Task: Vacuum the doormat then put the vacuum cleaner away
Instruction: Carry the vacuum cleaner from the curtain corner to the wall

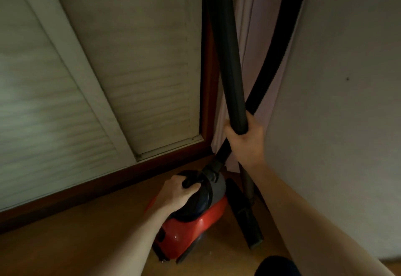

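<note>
The red vacuum cleaner (pixel 186 232) sits on the wooden floor (pixel 86 232), near and centre, pushed into a tight corner. The left grip (pixel 175 195) is closed around the black carry handle (pixel 191 181) on top of its body, fingers curled under the bar. The right grip (pixel 245 143), higher and to the right, is wrapped around the lower end of a thick black tube (pixel 225 59) that rises steeply out of the top of the view. A ribbed black hose (pixel 280 48) leaves the front of the cleaner, passes behind that grip and curves up to the right. Just right of the body, the dark floor nozzle (pixel 245 217) lies along the foot of the pale wall (pixel 336 80), with its grey wand (pixel 248 180) upright close against the wall's edge. On the far side a dark wood frame (pixel 108 182) runs along the floor, close behind the cleaner, and above it stand pale louvred shutters (pixel 141 69). A pinkish curtain (pixel 256 26) hangs in the narrow gap between frame and wall. Bare floor lies to the left and near side.
</note>
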